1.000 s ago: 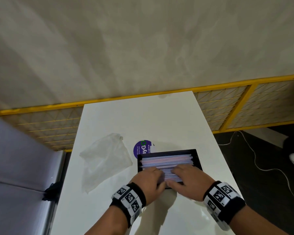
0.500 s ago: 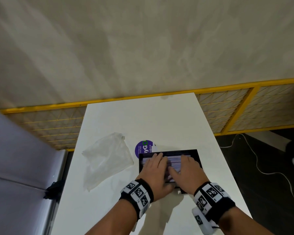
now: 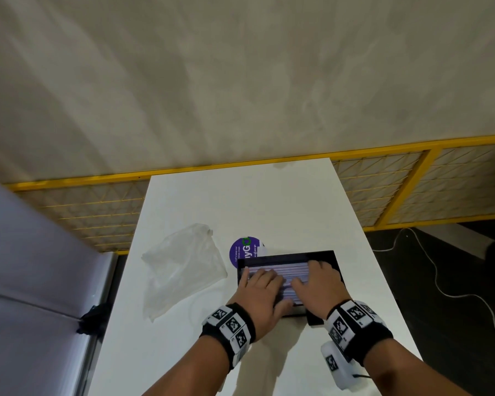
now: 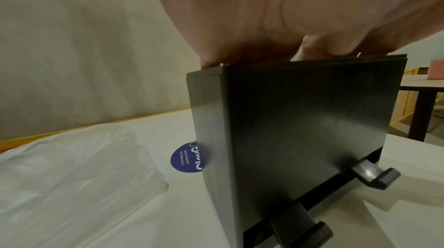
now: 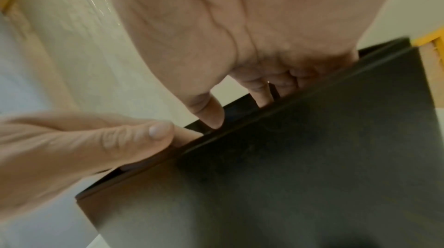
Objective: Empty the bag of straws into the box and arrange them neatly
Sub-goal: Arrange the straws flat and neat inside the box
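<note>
left hand (image 3: 259, 287) flat, fingers straight on straws (image 3: 293, 274) | right hand (image 3: 317, 281) flat likewise | box (image 3: 320, 255) lower centre on bench (image 3: 240, 201) | straws light, slippery, roll easily: press from above | bag (image 3: 183, 267) lies limp at left

Head view: high above, facing forward and down, wide; white worktop (image 3: 240, 201) runs up frame centre, black box (image 3: 323, 256) lower centre, wall fills upper half. Left wrist view: low, very near, looking along left hand (image 4: 276, 10) at box (image 4: 300, 128) outer wall; purple sticker (image 4: 186, 159) left of centre, also seen by head view (image 3: 242, 250). Right wrist view: tilted, closer still, right hand (image 5: 240, 24) upper centre, box (image 5: 312, 157) filling lower right. All three share box.
</note>
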Demonstrator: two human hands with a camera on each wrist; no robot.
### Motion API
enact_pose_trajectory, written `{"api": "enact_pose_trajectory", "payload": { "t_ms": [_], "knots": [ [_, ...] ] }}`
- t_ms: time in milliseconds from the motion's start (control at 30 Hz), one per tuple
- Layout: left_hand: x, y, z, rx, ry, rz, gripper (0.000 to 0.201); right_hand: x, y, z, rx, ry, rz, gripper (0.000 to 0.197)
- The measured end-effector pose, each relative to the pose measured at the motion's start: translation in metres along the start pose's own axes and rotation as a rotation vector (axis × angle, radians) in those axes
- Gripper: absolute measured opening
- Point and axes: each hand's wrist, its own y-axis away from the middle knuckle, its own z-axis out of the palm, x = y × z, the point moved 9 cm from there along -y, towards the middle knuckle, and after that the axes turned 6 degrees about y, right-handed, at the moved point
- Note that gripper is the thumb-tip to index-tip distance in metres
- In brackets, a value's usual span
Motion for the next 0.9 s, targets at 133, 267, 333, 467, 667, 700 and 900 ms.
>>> {"api": "enact_pose_trajectory", "payload": {
  "t_ms": [133, 267, 333, 467, 667, 700, 900],
  "knots": [
    [0.000, 0.000, 0.001, -0.030, -0.066, -0.022, 0.054, 0.002, 0.011, -0.009, 0.066, -0.066, -0.103, 0.041],
    [0.000, -0.001, 0.004, -0.080, 0.017, -0.041, 0.058, 0.006, 0.028, 0.000, 0.064, 0.088, -0.167, 0.043],
    [0.000, -0.001, 0.003, -0.080, 0.035, -0.051, 0.060, 0.006, 0.034, 0.007, 0.042, 0.194, -0.166, 0.047],
    [0.005, 0.004, -0.001, -0.012, 0.031, -0.010, 0.055, -0.001, 0.037, 0.009, 0.056, 0.251, -0.200, 0.050],
    [0.011, 0.026, -0.002, 0.055, -0.034, 0.112, 0.042, 0.010, 0.028, 0.008, 0.091, 0.164, -0.159, 0.068],
    [0.009, 0.028, 0.000, 0.053, -0.025, 0.110, 0.041, 0.008, 0.028, 0.014, 0.059, 0.169, -0.171, 0.071],
    [0.010, 0.031, -0.019, 0.133, 0.180, 0.147, 0.033, -0.008, 0.038, 0.019, 0.031, 0.321, -0.209, 0.072]
  ]
}}
